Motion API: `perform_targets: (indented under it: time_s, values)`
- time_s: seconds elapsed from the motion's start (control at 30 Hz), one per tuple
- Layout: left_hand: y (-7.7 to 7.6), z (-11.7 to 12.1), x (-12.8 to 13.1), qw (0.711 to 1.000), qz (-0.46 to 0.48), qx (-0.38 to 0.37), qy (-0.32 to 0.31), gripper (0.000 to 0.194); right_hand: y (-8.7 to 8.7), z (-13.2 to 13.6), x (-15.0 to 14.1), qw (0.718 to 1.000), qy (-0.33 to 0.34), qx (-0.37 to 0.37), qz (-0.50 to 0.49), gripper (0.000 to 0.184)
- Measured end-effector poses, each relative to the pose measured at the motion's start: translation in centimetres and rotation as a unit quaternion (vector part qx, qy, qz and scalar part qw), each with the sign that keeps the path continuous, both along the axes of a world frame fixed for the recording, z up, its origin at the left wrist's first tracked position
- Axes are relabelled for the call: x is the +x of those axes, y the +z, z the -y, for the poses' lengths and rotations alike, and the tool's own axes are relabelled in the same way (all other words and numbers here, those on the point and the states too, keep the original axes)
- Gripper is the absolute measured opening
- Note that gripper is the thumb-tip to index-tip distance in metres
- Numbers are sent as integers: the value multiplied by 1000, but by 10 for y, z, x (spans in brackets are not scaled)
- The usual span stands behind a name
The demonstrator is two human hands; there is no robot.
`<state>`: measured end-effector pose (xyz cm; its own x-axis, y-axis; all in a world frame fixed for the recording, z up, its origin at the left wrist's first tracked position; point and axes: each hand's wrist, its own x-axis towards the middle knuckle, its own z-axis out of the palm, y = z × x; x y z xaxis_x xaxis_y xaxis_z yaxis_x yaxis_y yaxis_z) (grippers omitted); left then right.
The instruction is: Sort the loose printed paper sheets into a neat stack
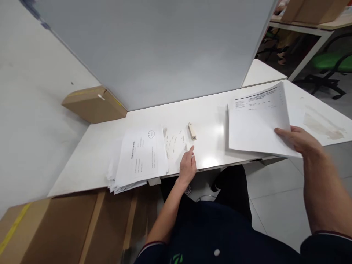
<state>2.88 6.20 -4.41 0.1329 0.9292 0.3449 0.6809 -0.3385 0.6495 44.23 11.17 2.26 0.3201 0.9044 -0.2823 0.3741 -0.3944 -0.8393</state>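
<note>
Sheaf of papers (255,128): clamped at its near right corner between thumb and fingers of the right hand (305,141), above the desk (209,113), probably pinched there to keep the print uncovered. Empty at the left hand (187,167), with fingers loosely apart; near the stapler (192,131), likely placed for easy reach. Farther left, a printed stack (143,157), overhanging the near edge, perhaps for easy lifting. Beyond, against wall and partition (165,55), a cardboard box (96,106); below, large cartons (66,223). Contents of both: impossible to tell.
</note>
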Motion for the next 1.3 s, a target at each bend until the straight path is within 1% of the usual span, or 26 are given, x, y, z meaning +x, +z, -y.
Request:
perform_targets:
  time_s: [0.03, 0.07, 0.1, 0.13, 0.17, 0.2, 0.27, 0.3, 0.33, 0.37, 0.4, 0.5, 0.53, 0.57, 0.63, 0.7, 0.77, 0.87, 0.97, 1.1, 1.17, 1.2, 1.23, 1.3]
  values:
    - [0, 9, -1, 1000, -2, 8, -18, 44, -2, -9, 11, 999, -18, -25, -5, 30]
    - [-1, 18, -2, 999, -6, 14, -34, 43, -3, -17, 22, 998, -31, -49, 16, 29]
    - [-1, 27, -4, 999, -12, 18, -46, 41, -4, -23, 31, 996, -34, -56, 61, 27]
    - [-1, 37, -8, 998, -17, 20, -52, 38, -4, -28, 37, 991, -33, -38, 123, 25]
    - [0, 46, -14, 998, -23, 24, -49, 36, -4, -30, 41, 981, -38, 1, 189, 24]
    - [1, 54, -20, 999, -30, 30, -34, 32, -3, -29, 41, 966, -52, 51, 249, 23]
    - [4, 67, -38, 997, -44, 60, 36, 22, 2, -20, 27, 934, -87, 131, 320, 22]
    - [7, 72, -48, 992, -53, 82, 83, 17, 5, -13, 14, 929, -93, 132, 332, 23]
    - [9, 75, -59, 984, -63, 105, 131, 13, 7, -4, -4, 932, -85, 110, 334, 28]
    - [12, 77, -69, 974, -78, 124, 171, 11, 8, 4, -25, 938, -72, 99, 324, 31]
    - [14, 78, -79, 965, -97, 136, 202, 12, 7, 13, -48, 950, -14, 96, 298, 35]
    - [18, 76, -98, 944, -172, 130, 250, 23, -3, 33, -121, 967, 88, 90, 223, 35]
    - [19, 76, -102, 938, -197, 117, 259, 27, -9, 38, -145, 973, 109, 90, 180, 33]
    - [19, 75, -104, 934, -220, 101, 263, 30, -15, 42, -167, 976, 143, 88, 136, 33]
    - [20, 74, -105, 928, -255, 70, 262, 32, -25, 48, -205, 971, 203, 95, 79, 33]
    - [20, 73, -105, 927, -271, 49, 253, 32, -32, 52, -232, 958, 259, 108, 53, 32]
    - [21, 73, -106, 928, -271, 41, 252, 31, -35, 54, -249, 942, 305, 127, 62, 31]
    - [22, 71, -108, 930, -255, 43, 261, 29, -36, 54, -256, 925, 341, 144, 90, 29]
    - [21, 70, -112, 936, -236, 51, 256, 24, -34, 53, -252, 924, 346, 138, 89, 29]
    - [24, 67, -112, 949, -183, 80, 243, 19, -30, 54, -253, 933, 335, 119, 53, 28]
    - [30, 66, -108, 951, -137, 118, 252, 16, -27, 55, -261, 940, 327, 99, -9, 28]
    - [34, 66, -105, 950, -116, 139, 256, 14, -26, 56, -267, 940, 325, 84, -57, 29]
    - [38, 67, -100, 949, -100, 158, 254, 11, -24, 56, -273, 936, 326, 64, -115, 31]
    - [47, 70, -86, 955, -89, 177, 223, 9, -22, 55, -287, 914, 327, 11, -239, 37]
